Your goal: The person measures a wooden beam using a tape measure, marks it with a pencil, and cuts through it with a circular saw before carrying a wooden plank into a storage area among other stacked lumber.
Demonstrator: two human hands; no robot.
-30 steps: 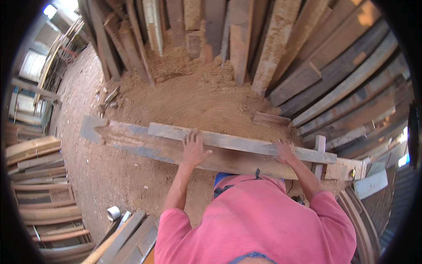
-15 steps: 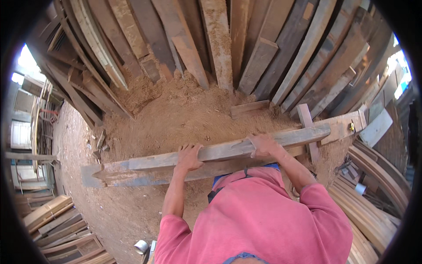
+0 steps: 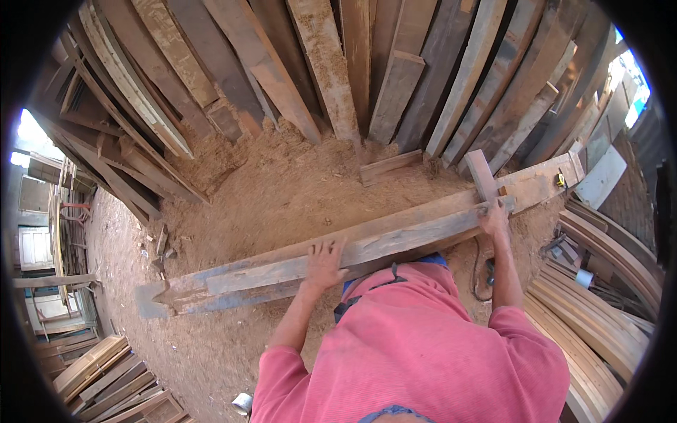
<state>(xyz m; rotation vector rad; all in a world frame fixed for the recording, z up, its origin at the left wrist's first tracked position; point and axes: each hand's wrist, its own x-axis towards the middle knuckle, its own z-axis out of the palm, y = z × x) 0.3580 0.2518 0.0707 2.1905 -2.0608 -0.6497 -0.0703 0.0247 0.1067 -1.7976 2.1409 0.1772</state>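
Note:
A rough narrow wooden beam [image 3: 395,243] lies along a longer, wider plank [image 3: 152,299] in front of my body, slanting up to the right. My left hand [image 3: 326,264] rests flat across the beam left of its middle, fingers stretched out. At the beam's right end is my right hand [image 3: 495,218], its fingers bent around the end. Just beyond that hand a short wooden block [image 3: 482,175] crosses the long plank. A yellow tape measure [image 3: 560,179] sits near the plank's far right end.
Tall boards [image 3: 317,56] lean in a row at the back, with sawdust [image 3: 282,190] at their feet. Stacked timber [image 3: 578,324] lies to the right, more wood [image 3: 106,374] at lower left. A dark cord [image 3: 477,271] and a metal can [image 3: 242,403] are on the ground.
The beam has turned, its right end now nearer me and short of the block. My right hand has slid right to that end; my left hand has shifted slightly right.

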